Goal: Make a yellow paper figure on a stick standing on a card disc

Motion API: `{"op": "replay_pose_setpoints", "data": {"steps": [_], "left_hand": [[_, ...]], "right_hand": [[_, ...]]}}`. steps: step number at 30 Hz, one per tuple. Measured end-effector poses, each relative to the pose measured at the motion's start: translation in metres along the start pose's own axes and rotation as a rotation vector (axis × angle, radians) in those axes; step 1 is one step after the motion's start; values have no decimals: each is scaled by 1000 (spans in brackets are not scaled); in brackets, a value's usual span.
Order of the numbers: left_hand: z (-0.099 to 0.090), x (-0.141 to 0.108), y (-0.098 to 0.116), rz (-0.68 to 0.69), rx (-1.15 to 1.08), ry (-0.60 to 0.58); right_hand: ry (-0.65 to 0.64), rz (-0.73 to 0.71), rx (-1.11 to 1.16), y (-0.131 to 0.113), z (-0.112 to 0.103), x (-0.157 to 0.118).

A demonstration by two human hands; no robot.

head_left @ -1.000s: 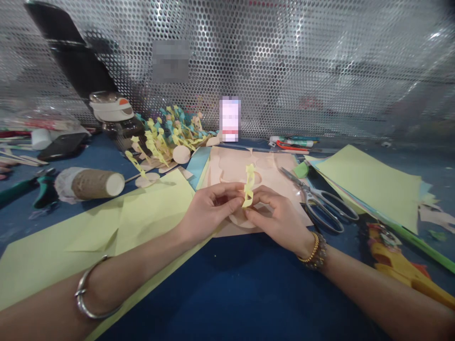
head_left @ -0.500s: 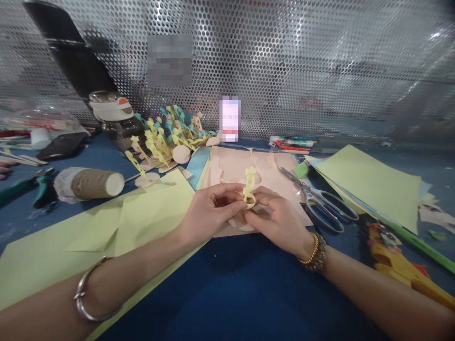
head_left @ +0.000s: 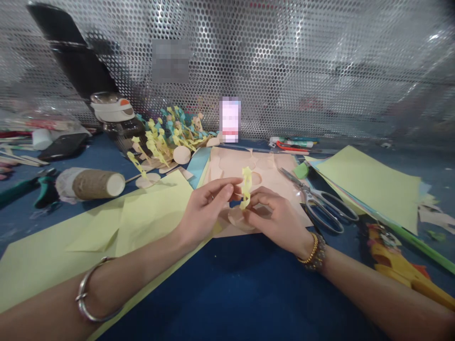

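Right over the peach card, a twisted yellow paper strip (head_left: 245, 188) stands upright between the fingers of both hands, lifted clear of the sheet. The left hand (head_left: 208, 210) comes in from the left, its fingers curled and pinching the strip from the side, with the thumb close by. The right hand (head_left: 277, 220) meets it from the right, fingers nearly closed around the strip's lower end. The strip is folded and kinked along its length, with no stick showing on it. Under the hands lies a round peach paper disc (head_left: 238, 219), on the peach card sheet (head_left: 263, 166). Over at the far left, a dense bunch of yellow and teal paper pieces (head_left: 170, 135) already stands made up, and they look much like this strip. To the right, steel scissors (head_left: 322, 206) lie open, with a stack of coloured paper (head_left: 369, 187) beyond them, while a pale green paper sheet (head_left: 152, 213) spreads out on the left.
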State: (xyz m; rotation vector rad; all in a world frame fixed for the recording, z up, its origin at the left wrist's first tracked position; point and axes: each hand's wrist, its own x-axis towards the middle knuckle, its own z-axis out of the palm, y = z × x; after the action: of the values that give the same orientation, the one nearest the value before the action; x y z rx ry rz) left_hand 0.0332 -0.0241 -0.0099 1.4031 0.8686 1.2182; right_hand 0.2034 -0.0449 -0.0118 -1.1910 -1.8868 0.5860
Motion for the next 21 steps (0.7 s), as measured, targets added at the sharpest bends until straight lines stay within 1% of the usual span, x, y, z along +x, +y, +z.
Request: {"op": "replay_pose_setpoints", "data": {"steps": [4, 7, 11, 13, 15, 17, 21], "left_hand": [[-3, 4, -1, 26, 27, 134], [-5, 6, -2, 36, 50, 228], [-5, 5, -2, 79, 72, 303], [-5, 6, -2, 90, 72, 346], [-7, 7, -4, 91, 70, 388], [-9, 9, -6, 85, 63, 418], [-11, 11, -7, 65, 47, 427]], "right_hand": [[28, -3, -44, 3, -2, 2], [65, -26, -81, 4, -8, 8], [142, -61, -148, 9, -18, 24], [159, -58, -187, 16, -21, 36], [134, -50, -227, 25, -20, 50], [75, -33, -272, 37, -15, 66], [-12, 28, -368, 58, 0, 94]]}}
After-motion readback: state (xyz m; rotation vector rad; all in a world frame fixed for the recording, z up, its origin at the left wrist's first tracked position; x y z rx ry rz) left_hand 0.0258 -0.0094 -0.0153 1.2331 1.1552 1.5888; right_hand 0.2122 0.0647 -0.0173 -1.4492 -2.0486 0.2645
